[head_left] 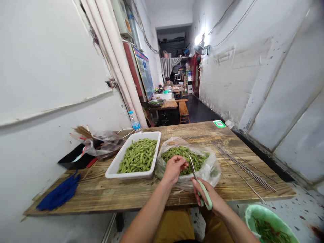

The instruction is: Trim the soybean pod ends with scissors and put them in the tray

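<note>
My left hand (174, 167) hovers over a clear plastic bag (212, 168) full of green soybean pods (186, 156), fingers curled and pinched together on a pod I can barely make out. My right hand (206, 195) grips scissors (199, 185) with pale green handles, blades pointing up toward the left hand's fingertips. A white rectangular tray (112, 170) heaped with green pods (138, 156) sits just left of the bag on the wooden table (113, 192).
Several thin metal skewers (243, 167) lie at the table's right. A blue cloth (59, 194), a black tray (73, 158), a bag of sticks (101, 143) and a water bottle (134, 122) stand at left. A green-lined bin (268, 222) with scraps is low right. A person (167, 82) sits far back.
</note>
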Demonstrator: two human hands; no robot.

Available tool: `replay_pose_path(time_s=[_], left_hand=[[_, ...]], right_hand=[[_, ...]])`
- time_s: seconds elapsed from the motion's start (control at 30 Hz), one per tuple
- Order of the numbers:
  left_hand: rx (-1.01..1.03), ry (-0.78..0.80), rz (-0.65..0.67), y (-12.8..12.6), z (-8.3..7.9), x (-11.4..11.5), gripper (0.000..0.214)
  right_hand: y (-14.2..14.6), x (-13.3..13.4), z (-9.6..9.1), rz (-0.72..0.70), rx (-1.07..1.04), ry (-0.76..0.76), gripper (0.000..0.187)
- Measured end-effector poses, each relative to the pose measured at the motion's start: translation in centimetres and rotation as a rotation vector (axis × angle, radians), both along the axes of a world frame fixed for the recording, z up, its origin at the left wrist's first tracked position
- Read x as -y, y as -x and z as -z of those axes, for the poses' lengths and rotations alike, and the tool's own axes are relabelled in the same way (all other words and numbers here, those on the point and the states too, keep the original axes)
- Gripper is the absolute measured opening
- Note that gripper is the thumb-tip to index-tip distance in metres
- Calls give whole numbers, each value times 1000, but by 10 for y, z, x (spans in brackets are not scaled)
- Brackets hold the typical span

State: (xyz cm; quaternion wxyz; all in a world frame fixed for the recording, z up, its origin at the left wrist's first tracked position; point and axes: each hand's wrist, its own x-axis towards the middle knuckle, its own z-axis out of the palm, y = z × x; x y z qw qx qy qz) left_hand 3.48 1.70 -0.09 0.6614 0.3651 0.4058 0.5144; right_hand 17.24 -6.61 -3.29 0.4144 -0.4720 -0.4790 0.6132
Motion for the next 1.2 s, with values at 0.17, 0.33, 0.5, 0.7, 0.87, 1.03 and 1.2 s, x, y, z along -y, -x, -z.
replay_pose_path(time_s=[0.17, 0.33, 0.5, 0.7, 0.87, 1.03, 1.2], left_hand=[[-25, 0, 11, -7, 2, 6, 30], [-38, 31, -54, -11, 8, 9, 26], [-26, 58, -83, -17, 19, 9, 23], [-446, -260, -407, 40, 3, -15, 17], [-1227, -649, -925, 113, -25, -28, 23], [-1307, -1298, -671, 65, 5, 9, 8], [-1178, -1382, -504, 0, 38, 17, 17]], right_hand=[[4, -3, -5, 10, -12, 8, 44], [11, -3, -2, 51, -34, 86, 46], [17, -3, 7, 77, -77, 161, 49], [11, -4, 9, 97, -119, 174, 50], [0, -4, 11, 147, -172, 240, 51], [-21, -17, 16, 181, -189, -25, 63], [-73, -34, 41, 562, 230, -475, 44]])
